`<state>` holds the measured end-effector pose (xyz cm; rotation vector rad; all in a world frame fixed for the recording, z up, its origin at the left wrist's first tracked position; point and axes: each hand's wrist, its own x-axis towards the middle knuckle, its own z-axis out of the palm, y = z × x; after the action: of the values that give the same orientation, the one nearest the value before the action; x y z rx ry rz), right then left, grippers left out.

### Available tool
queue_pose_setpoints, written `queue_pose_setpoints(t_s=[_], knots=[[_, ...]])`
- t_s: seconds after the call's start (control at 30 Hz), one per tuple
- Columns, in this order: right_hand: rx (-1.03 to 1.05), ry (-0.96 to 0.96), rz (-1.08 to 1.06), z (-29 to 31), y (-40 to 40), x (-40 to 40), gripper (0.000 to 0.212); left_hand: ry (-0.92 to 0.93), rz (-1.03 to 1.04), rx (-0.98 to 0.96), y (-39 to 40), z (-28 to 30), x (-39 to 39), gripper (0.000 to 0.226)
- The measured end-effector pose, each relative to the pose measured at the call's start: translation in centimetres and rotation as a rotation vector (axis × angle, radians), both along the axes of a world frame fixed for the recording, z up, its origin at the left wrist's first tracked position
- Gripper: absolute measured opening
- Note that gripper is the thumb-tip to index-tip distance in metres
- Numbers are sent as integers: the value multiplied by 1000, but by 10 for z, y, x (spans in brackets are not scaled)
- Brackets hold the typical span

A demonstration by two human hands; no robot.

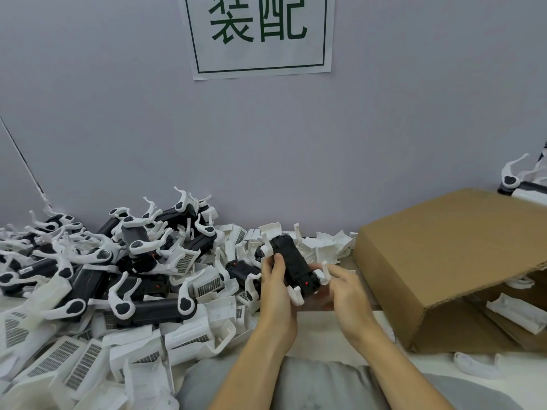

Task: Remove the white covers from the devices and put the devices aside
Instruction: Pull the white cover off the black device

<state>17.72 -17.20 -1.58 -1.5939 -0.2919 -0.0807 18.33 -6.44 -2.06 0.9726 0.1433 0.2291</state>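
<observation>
A black device (pixel 291 261) with white clip parts is held up over the table's middle. My left hand (pixel 276 288) grips its left side, thumb lying along the black body. My right hand (pixel 344 287) is at its right end, fingers spread and touching a small white part (pixel 322 275) there. A white cover piece (pixel 273 232) sticks up at the device's far end. To the left lies a big pile of black devices with white arms (pixel 127 261), and loose white covers (pixel 88 350) fill the near left.
An open brown cardboard box (pixel 444 261) lies on its side at the right, with white parts (pixel 515 315) inside. More white covers (pixel 328 247) lie along the wall behind my hands. A device (pixel 515 182) sits behind the box. A loose white piece (pixel 476 363) lies near the front right.
</observation>
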Motion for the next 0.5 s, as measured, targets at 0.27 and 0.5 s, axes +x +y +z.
queue_pose_setpoints(t_s=[0.27,0.5], knots=[[-843,-165,-249,-14,-27,25,46,48,-47,-54,2,1,-5,26],[-1081,34,-160,-24,-25,29,41,67,-56,-34,3,2,-5,26]])
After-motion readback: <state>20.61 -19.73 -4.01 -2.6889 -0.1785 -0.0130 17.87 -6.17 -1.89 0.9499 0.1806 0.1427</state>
